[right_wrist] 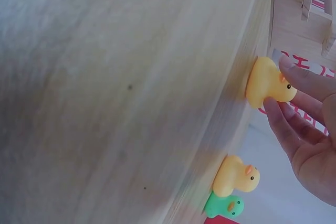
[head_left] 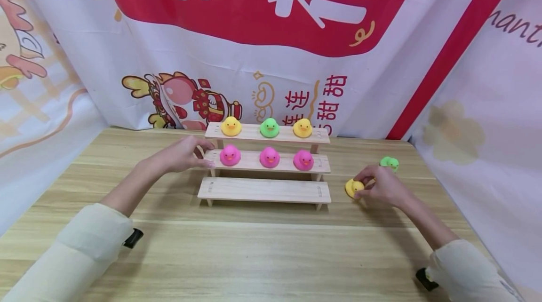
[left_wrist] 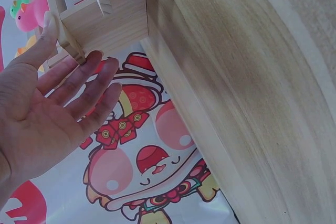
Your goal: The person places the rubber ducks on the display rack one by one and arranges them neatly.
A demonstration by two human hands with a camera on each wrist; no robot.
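A three-step wooden display stand (head_left: 264, 190) stands on the table. My left hand (head_left: 186, 154) holds the left end of its middle step, thumb on top and fingers (left_wrist: 86, 95) beneath. Off the stand's right side, my right hand (head_left: 383, 186) pinches a yellow rubber duck (head_left: 353, 188), which sits at the tabletop. Three pink ducks, one of them the pink duck (head_left: 269, 157) in the centre, line the middle step. On the top step a green duck (head_left: 269, 127) sits between a yellow duck (head_left: 231, 126) and another yellow duck (head_left: 302, 128). The bottom step is bare.
Behind my right hand is another green duck (head_left: 389, 163). The right wrist view shows a further yellow duck (right_wrist: 235, 176) beside it, hidden by the hand in the head view. Printed cloth (head_left: 237, 38) hangs behind and at both sides of the wooden table (head_left: 271, 255).
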